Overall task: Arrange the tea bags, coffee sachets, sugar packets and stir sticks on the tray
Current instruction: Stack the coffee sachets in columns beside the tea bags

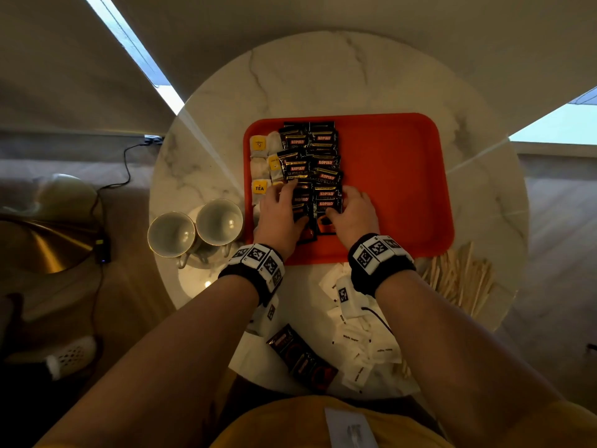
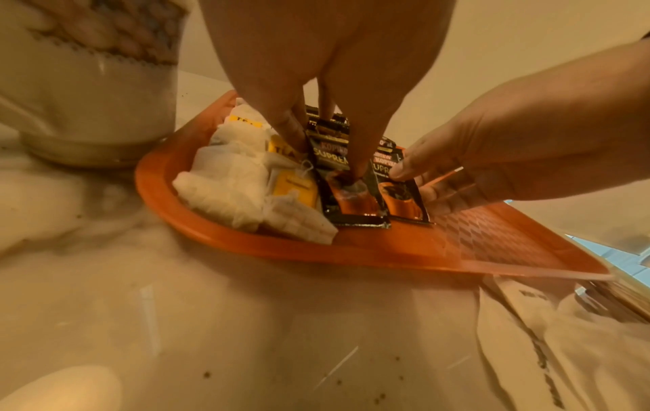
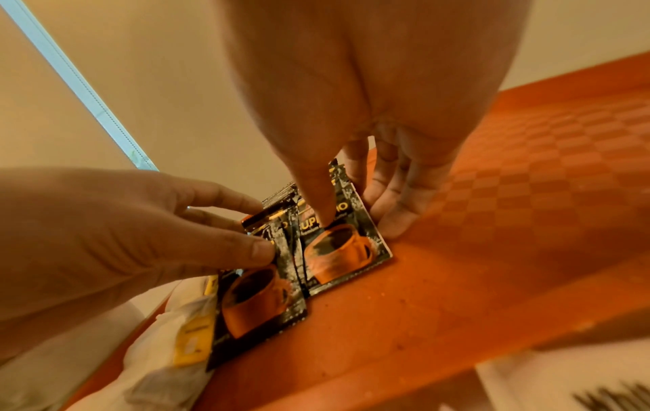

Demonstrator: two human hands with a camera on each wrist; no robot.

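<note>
An orange tray [image 1: 394, 176] lies on a round marble table. Tea bags [image 1: 260, 166] with yellow tags fill its left edge. Beside them, black coffee sachets [image 1: 323, 163] overlap in two columns. My left hand [image 1: 292, 205] presses straight fingers on the nearest sachet [image 2: 355, 200] of the left column. My right hand [image 1: 349, 208] has its thumb on the nearest right-column sachet [image 3: 337, 255] and its fingers [image 3: 390, 217] against that sachet's right edge. White sugar packets [image 1: 355, 337], loose coffee sachets [image 1: 300, 354] and wooden stir sticks [image 1: 462, 279] lie on the table.
Two white cups [image 1: 171, 234] [image 1: 219, 221] stand close to the tray's left side. The right half of the tray [image 3: 492, 222] is bare. A lamp and a cable are on the floor to the left.
</note>
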